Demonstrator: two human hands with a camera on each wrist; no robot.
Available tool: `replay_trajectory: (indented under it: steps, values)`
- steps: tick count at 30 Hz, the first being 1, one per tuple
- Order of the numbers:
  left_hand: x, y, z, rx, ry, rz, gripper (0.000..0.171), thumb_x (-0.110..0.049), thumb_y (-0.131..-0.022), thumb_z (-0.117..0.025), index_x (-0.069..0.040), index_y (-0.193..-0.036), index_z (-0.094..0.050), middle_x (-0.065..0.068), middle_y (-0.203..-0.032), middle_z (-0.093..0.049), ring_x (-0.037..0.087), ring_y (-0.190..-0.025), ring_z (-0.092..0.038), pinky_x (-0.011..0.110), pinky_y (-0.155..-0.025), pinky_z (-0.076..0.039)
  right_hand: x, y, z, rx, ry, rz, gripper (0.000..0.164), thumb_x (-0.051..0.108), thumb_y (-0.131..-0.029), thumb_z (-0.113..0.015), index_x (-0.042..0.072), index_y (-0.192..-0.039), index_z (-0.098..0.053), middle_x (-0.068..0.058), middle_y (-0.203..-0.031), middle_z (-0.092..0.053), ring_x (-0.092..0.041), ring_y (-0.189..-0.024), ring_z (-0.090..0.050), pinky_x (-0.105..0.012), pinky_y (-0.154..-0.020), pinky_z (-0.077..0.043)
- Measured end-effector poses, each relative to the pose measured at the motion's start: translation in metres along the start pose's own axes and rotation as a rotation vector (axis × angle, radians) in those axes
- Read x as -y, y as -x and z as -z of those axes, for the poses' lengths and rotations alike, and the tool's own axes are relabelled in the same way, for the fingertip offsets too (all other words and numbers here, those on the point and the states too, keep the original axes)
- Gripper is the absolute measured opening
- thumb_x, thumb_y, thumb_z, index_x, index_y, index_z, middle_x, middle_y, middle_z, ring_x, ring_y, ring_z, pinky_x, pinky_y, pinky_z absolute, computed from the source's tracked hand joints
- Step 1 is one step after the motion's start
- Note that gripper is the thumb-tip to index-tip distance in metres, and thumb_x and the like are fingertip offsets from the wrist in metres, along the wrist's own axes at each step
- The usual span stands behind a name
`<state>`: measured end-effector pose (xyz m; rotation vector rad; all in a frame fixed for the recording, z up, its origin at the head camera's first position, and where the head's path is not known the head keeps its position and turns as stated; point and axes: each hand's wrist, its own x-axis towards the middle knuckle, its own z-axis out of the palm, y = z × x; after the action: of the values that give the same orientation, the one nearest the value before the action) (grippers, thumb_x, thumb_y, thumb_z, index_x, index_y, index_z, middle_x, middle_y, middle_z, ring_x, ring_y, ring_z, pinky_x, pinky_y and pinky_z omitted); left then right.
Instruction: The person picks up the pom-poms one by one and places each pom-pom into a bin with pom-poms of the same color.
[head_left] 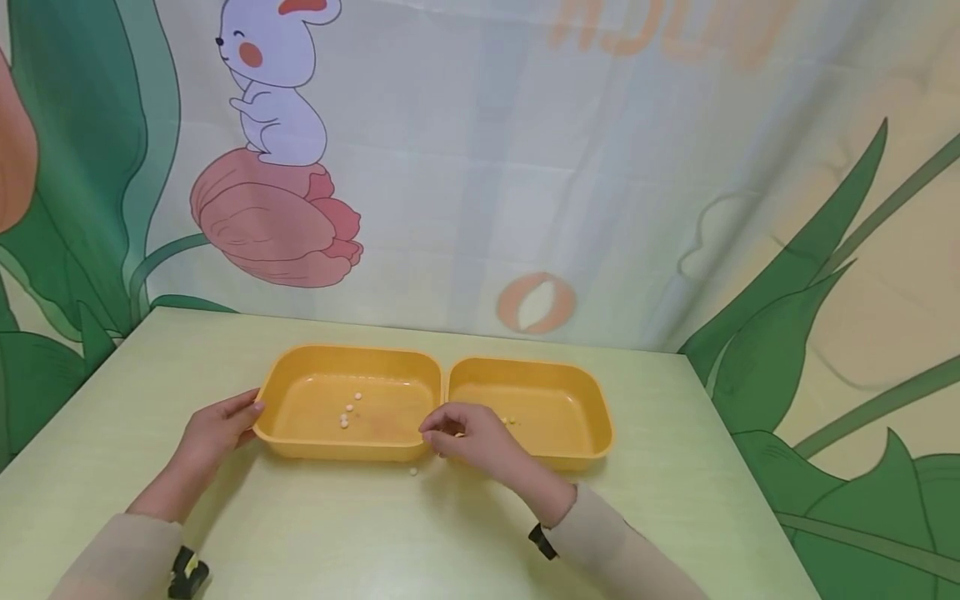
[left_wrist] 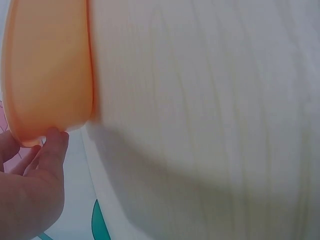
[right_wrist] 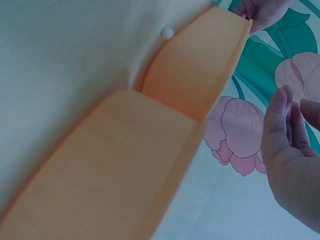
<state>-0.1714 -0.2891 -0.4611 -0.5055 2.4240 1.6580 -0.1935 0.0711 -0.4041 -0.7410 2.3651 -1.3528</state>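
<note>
Two yellow plastic trays stand side by side on the table. My left hand (head_left: 213, 429) grips the left end of the left tray (head_left: 337, 451), thumb at the rim and fingers against the outer wall in the left wrist view. Several small white balls (head_left: 349, 408) lie in that tray. Over the front corner where the trays meet hovers my right hand (head_left: 472, 433), fingers gently bent. In the right wrist view its thumb and fingertips stand apart, with nothing visible between them. The right tray (head_left: 600, 454) holds small pale balls (head_left: 512, 420), partly hidden behind this hand.
One white ball (head_left: 413, 472) lies loose on the pale green table (head_left: 337, 533), just in front of the left tray. A printed cloth (head_left: 450, 167) with a rabbit and plants hangs behind the table's back edge. Dark straps (head_left: 543, 542) sit at both wrists.
</note>
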Motion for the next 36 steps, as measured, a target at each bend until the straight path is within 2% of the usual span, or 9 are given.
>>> replay_trajectory:
  steps: [2,4,7,11,17,24,27,33,36]
  values:
    - [0.0,0.0,0.0,0.002,-0.001,-0.001,0.062,-0.034,-0.112,-0.039,0.001,-0.16,-0.023,0.027,-0.166,-0.025,0.043,-0.148,-0.04,0.037,-0.108,-0.048,-0.005,0.004,-0.002,0.001,-0.003,-0.01,0.017,0.012,-0.097,-0.066,-0.001,-0.106,-0.073,-0.021,-0.094,-0.073,-0.006,-0.075,-0.062,-0.015,-0.063,-0.051]
    - [0.0,0.0,-0.001,0.002,-0.008,-0.003,0.061,-0.034,-0.112,-0.038,0.001,-0.16,-0.023,0.027,-0.166,-0.025,0.043,-0.148,-0.04,0.037,-0.108,-0.048,-0.009,0.007,-0.005,0.01,-0.011,-0.027,0.018,0.011,-0.097,-0.066,-0.003,-0.106,-0.073,-0.02,-0.093,-0.073,-0.005,-0.074,-0.063,-0.021,-0.067,-0.058]
    - [0.0,0.001,-0.001,-0.001,-0.016,-0.007,0.061,-0.034,-0.112,-0.038,0.001,-0.16,-0.023,0.028,-0.166,-0.026,0.043,-0.147,-0.041,0.038,-0.108,-0.048,-0.015,0.011,-0.011,0.032,0.011,-0.04,0.019,0.01,-0.096,-0.068,-0.004,-0.107,-0.073,-0.018,-0.094,-0.074,-0.004,-0.074,-0.062,-0.019,-0.065,-0.057]
    - [-0.001,0.002,-0.001,-0.005,-0.018,-0.003,0.062,-0.034,-0.112,-0.038,0.001,-0.16,-0.023,0.028,-0.166,-0.026,0.043,-0.147,-0.041,0.038,-0.108,-0.048,-0.023,0.011,-0.021,0.08,0.117,-0.038,0.02,0.009,-0.096,-0.069,-0.003,-0.111,-0.074,-0.015,-0.098,-0.076,-0.007,-0.078,-0.062,-0.012,-0.063,-0.05]
    - [-0.001,0.001,0.0,-0.004,-0.013,0.004,0.062,-0.035,-0.112,-0.038,0.001,-0.16,-0.023,0.028,-0.166,-0.025,0.044,-0.148,-0.041,0.038,-0.108,-0.048,-0.034,0.005,-0.037,0.107,0.282,-0.037,0.022,0.013,-0.097,-0.068,0.001,-0.115,-0.075,-0.008,-0.097,-0.076,-0.007,-0.081,-0.065,-0.013,-0.068,-0.052]
    - [-0.003,0.002,0.001,-0.003,-0.017,-0.009,0.061,-0.033,-0.112,-0.038,0.002,-0.159,-0.024,0.029,-0.165,-0.026,0.044,-0.147,-0.041,0.037,-0.107,-0.05,-0.038,-0.001,-0.048,0.105,0.421,-0.053,0.03,0.007,-0.093,-0.073,0.001,-0.121,-0.072,-0.004,-0.094,-0.075,-0.001,-0.076,-0.058,-0.012,-0.067,-0.05]
    - [-0.004,0.002,0.001,0.0,-0.014,-0.01,0.061,-0.033,-0.112,-0.038,0.002,-0.16,-0.023,0.029,-0.165,-0.025,0.044,-0.147,-0.041,0.037,-0.107,-0.049,-0.037,-0.003,-0.05,0.105,0.439,-0.061,0.032,0.005,-0.092,-0.072,0.0,-0.123,-0.071,-0.004,-0.093,-0.075,-0.001,-0.074,-0.053,-0.012,-0.064,-0.048]
    - [-0.002,0.0,0.001,0.002,-0.017,-0.013,0.061,-0.033,-0.112,-0.038,0.002,-0.159,-0.024,0.029,-0.165,-0.026,0.044,-0.147,-0.041,0.036,-0.106,-0.05,-0.039,-0.009,-0.051,0.095,0.44,-0.075,0.023,0.002,-0.09,-0.072,0.001,-0.112,-0.076,-0.004,-0.085,-0.072,-0.001,-0.067,-0.045,-0.012,-0.058,-0.04]
    - [-0.002,0.0,0.001,0.003,-0.018,-0.008,0.061,-0.033,-0.112,-0.038,0.002,-0.159,-0.023,0.029,-0.165,-0.026,0.044,-0.147,-0.042,0.037,-0.106,-0.05,-0.04,-0.011,-0.052,0.099,0.44,-0.085,0.02,0.002,-0.088,-0.073,0.002,-0.108,-0.077,-0.003,-0.085,-0.073,0.0,-0.067,-0.046,-0.011,-0.059,-0.041]
